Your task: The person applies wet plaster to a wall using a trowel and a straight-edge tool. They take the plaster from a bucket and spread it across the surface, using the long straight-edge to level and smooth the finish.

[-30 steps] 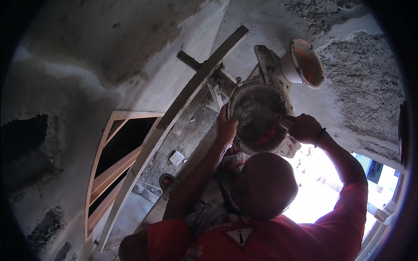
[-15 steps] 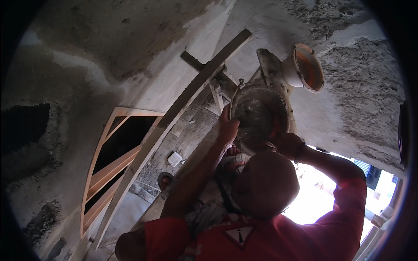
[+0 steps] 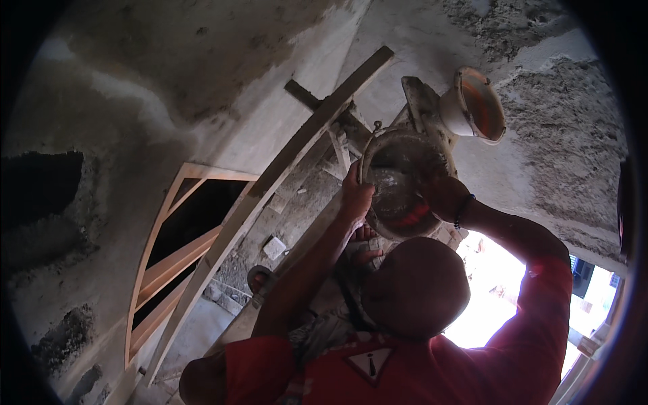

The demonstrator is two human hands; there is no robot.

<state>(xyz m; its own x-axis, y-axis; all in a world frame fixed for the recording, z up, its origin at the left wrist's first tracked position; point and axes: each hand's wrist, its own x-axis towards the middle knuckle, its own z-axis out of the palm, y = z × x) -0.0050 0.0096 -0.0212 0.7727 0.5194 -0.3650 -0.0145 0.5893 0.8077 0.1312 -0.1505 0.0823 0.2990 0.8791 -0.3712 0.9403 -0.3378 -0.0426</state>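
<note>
In the head view, the left hand (image 3: 356,197) grips the near-left rim of a round bucket (image 3: 399,135), thumb over the edge and fingers closed round the outside. The right hand (image 3: 447,197), a band (image 3: 464,210) at its wrist, reaches over the right rim into the bucket; its fingers are lost in shadow, so I cannot tell how far they are closed or whether they hold anything. The bucket sits in front of the red shirt (image 3: 432,371), its mouth facing up to the camera, with grey stuff (image 3: 393,192) inside. A pale pail (image 3: 459,115) lies tilted just beyond it, and a long plank (image 3: 293,152) slants past on the left. As for progress, the grey stuff is already in the bucket and one hand is in there with it, so the work looks under way and unfinished; how much is left cannot be told, since the depth of the contents does not show
</note>
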